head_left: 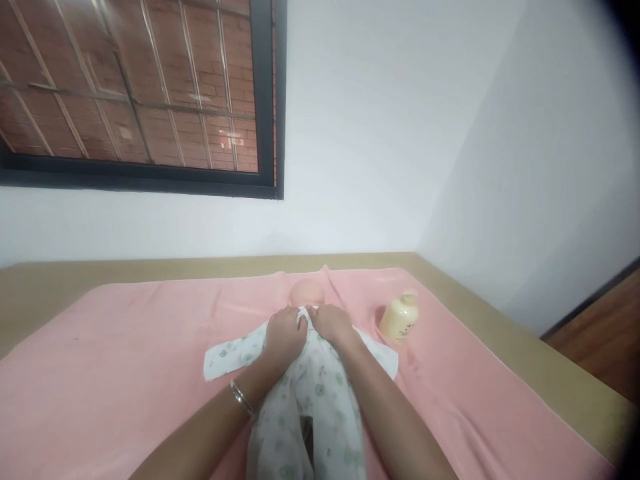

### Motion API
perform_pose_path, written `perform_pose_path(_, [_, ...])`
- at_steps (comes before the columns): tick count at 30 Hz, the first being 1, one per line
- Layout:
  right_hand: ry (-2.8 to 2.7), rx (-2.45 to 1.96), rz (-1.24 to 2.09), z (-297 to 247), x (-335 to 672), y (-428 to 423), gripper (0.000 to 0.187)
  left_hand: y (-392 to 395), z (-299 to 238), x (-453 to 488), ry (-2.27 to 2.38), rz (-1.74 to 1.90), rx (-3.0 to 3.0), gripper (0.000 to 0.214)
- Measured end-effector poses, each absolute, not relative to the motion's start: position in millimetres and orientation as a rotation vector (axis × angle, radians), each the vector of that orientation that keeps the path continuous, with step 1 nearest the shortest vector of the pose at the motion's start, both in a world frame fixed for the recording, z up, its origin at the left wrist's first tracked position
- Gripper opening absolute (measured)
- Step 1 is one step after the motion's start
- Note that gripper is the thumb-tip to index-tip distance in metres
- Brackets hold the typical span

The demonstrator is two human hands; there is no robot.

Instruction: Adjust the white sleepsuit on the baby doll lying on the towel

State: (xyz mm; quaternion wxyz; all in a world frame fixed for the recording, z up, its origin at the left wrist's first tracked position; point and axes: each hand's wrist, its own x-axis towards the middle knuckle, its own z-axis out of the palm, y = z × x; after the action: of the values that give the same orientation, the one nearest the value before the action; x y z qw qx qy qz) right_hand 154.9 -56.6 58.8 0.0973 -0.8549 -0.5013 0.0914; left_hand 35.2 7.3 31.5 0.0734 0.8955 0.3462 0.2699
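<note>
Left hand [285, 335]: grip clamped on the white, green-printed garment [320, 380] at its neck, thumb along the cloth, fingers curled over. A silvery bracelet [242, 397] round that wrist. Right hand [330, 323]: grip also closed on the garment, just beside the left, at the same neck edge; some fingertips hidden in the folds.

Garment lies along the middle of a pink cloth [150, 347], sleeves spread out to either side, legs running toward the wearer of the camera between the two forearms. A dark gap shows between the legs; cannot tell what lies in it. Just beyond the hands, at the neck, a round, smooth doll's head [307, 293]. How much of the doll lies inside the garment is hidden by cloth and hands.

Container: one pale yellow bottle [399, 320], on the pink cloth to the right of the head, near the right sleeve but apart from it. Top closed by a cap of like colour; small dark print on the side, too blurred to read. Walls opaque, contents cannot be told. Pink cloth covers most of a tan table [100, 269].
</note>
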Motion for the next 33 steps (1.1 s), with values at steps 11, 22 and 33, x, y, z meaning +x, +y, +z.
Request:
perform_pose_path(11, [-1.481,-2.543,0.265,55.4,155.4,-55.2,0.076,9.5,26.3,36.0,1.036,0.831,2.716,0.023])
perform_pose_path(22, [-1.479,-2.543,0.243,53.8,156.3,-54.3,0.076,9.8,25.5,37.4,1.061,0.829,2.694,0.023])
perform_pose_path(33, [-1.464,-2.539,0.297,50.3,159.0,-56.2,0.077,7.6,27.5,37.8,1.035,0.823,2.679,0.023])
